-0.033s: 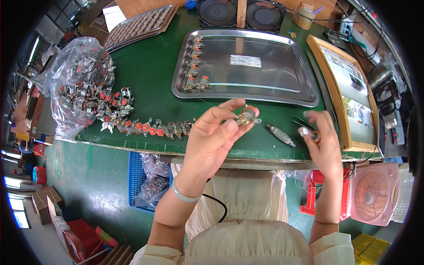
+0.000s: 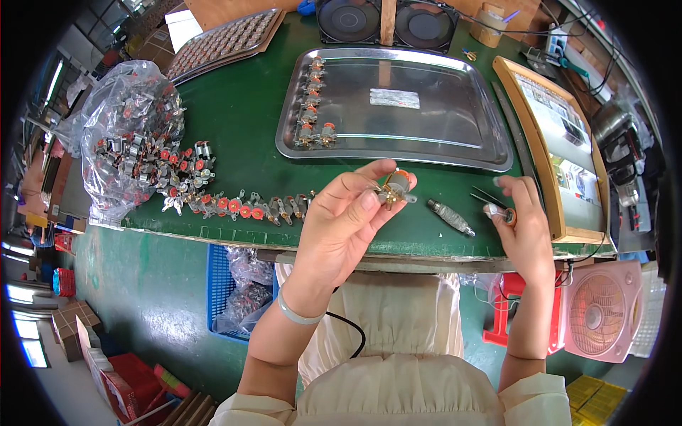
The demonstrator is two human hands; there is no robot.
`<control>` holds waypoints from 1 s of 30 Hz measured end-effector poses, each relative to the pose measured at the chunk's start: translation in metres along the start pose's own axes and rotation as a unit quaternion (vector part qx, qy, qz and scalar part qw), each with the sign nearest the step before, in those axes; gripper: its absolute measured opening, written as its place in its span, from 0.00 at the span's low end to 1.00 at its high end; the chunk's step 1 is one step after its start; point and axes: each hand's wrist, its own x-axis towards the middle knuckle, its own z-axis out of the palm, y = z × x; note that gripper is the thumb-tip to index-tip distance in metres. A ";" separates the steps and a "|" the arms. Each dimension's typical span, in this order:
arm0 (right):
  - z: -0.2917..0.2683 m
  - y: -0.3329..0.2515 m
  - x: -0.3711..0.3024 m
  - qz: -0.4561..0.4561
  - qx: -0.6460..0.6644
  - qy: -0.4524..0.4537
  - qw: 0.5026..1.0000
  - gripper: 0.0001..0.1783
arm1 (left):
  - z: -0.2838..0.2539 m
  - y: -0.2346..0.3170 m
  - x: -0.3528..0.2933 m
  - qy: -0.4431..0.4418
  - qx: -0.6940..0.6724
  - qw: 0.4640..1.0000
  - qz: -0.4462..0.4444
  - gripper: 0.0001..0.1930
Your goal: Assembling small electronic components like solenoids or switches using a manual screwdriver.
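Left hand (image 2: 344, 219) has a small orange-topped metal part (image 2: 398, 186) pinched up over the green bench (image 2: 415, 240), right hand (image 2: 527, 226) is curled round what look like tweezers (image 2: 489, 197), grey rod-shaped tool (image 2: 450, 217) between them, steel tray (image 2: 426, 128) beyond, black fans (image 2: 348, 20) way back

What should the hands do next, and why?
Perhaps bring the right hand and its thin-pronged tool closer to the small metal part. The left hand holds that part up above the green bench, while the prongs are apart from it.
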 end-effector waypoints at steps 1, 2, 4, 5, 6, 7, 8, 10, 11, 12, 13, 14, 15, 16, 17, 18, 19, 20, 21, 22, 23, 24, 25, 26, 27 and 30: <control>-0.003 0.005 0.000 0.001 -0.055 -0.007 0.998 0.19 | -0.001 0.000 0.000 0.001 -0.039 0.999 -0.024 0.06; -0.004 0.010 0.000 0.002 -0.071 -0.032 0.997 0.19 | -0.001 -0.001 0.000 -0.010 -0.061 0.998 -0.034 0.07; -0.006 0.017 0.000 0.015 -0.108 -0.090 0.990 0.18 | -0.002 -0.002 0.000 -0.034 -0.111 0.992 -0.049 0.08; -0.005 0.019 0.000 -0.005 -0.086 -0.081 0.993 0.17 | -0.001 -0.003 0.000 -0.039 -0.119 0.991 -0.055 0.08; -0.004 0.019 0.001 -0.015 -0.067 -0.078 0.995 0.16 | -0.001 -0.003 0.000 -0.046 -0.127 0.989 -0.061 0.09; -0.003 0.018 0.000 -0.017 -0.057 -0.072 0.996 0.15 | -0.001 -0.003 0.000 -0.051 -0.135 0.987 -0.068 0.09; -0.002 0.016 0.000 -0.009 0.030 -0.054 0.998 0.13 | 0.000 -0.003 0.000 -0.056 -0.134 0.987 -0.068 0.09; 0.001 0.006 -0.001 0.037 0.185 -0.019 0.982 0.10 | 0.001 -0.002 0.000 -0.063 -0.134 0.987 -0.070 0.09; 0.001 -0.001 -0.001 0.020 0.210 -0.017 0.977 0.09 | 0.002 -0.002 0.000 -0.054 -0.098 0.992 -0.060 0.09; 0.000 -0.008 -0.003 0.016 0.233 -0.021 0.972 0.09 | 0.003 -0.002 -0.001 -0.045 -0.063 0.996 -0.052 0.09; -0.001 -0.015 -0.004 0.026 0.247 -0.026 0.968 0.08 | 0.004 -0.002 -0.002 -0.036 -0.027 0.998 -0.043 0.09; 0.002 -0.023 -0.004 -0.029 0.270 -0.012 0.962 0.10 | 0.005 -0.003 -0.002 -0.029 0.003 0.999 -0.032 0.08; 0.002 -0.030 -0.005 -0.043 0.257 -0.022 0.965 0.10 | 0.006 -0.004 -0.003 -0.022 0.034 0.999 -0.020 0.08; 0.007 -0.036 -0.003 -0.109 0.268 -0.001 0.957 0.11 | 0.007 -0.004 -0.004 -0.014 0.066 0.998 -0.007 0.08; 0.011 -0.040 0.000 -0.163 0.260 0.009 0.952 0.12 | 0.008 -0.005 -0.004 -0.010 0.087 0.996 0.006 0.07; 0.013 -0.044 0.001 -0.195 0.189 0.026 0.962 0.14 | 0.008 -0.005 -0.005 -0.006 0.109 0.994 0.019 0.07; 0.016 -0.046 0.003 -0.225 0.178 0.041 0.957 0.15 | 0.008 -0.005 -0.005 -0.002 0.127 0.991 0.030 0.07; 0.019 -0.047 0.006 -0.242 0.161 0.054 0.955 0.15 | 0.008 -0.005 -0.005 -0.004 0.148 0.988 0.041 0.06; 0.022 -0.048 0.008 -0.253 0.142 0.059 0.955 0.16 | 0.009 -0.005 -0.006 -0.004 0.166 0.985 0.050 0.06; 0.023 -0.048 0.010 -0.269 0.140 0.065 0.951 0.17 | 0.008 -0.005 -0.006 -0.005 0.184 0.981 0.060 0.06; 0.024 -0.048 0.010 -0.278 0.136 0.077 0.948 0.17 | 0.008 -0.005 -0.006 -0.004 0.195 0.979 0.060 0.06; 0.024 -0.049 0.011 -0.282 0.125 0.074 0.948 0.18 | 0.008 -0.004 -0.006 -0.001 0.205 0.977 0.060 0.07; 0.023 -0.050 0.010 -0.286 0.117 0.076 0.948 0.18 | 0.008 -0.004 -0.006 0.002 0.213 0.975 0.059 0.07; 0.023 -0.051 0.010 -0.282 0.119 0.066 0.950 0.17 | 0.008 -0.005 -0.006 -0.004 0.202 0.977 0.065 0.07; 0.022 -0.053 0.010 -0.279 0.125 0.061 0.950 0.16 | 0.009 -0.006 -0.006 -0.009 0.190 0.979 0.070 0.08; 0.017 -0.058 0.007 -0.146 0.307 -0.022 0.940 0.13 | 0.006 -0.007 -0.003 -0.037 0.182 0.978 0.091 0.09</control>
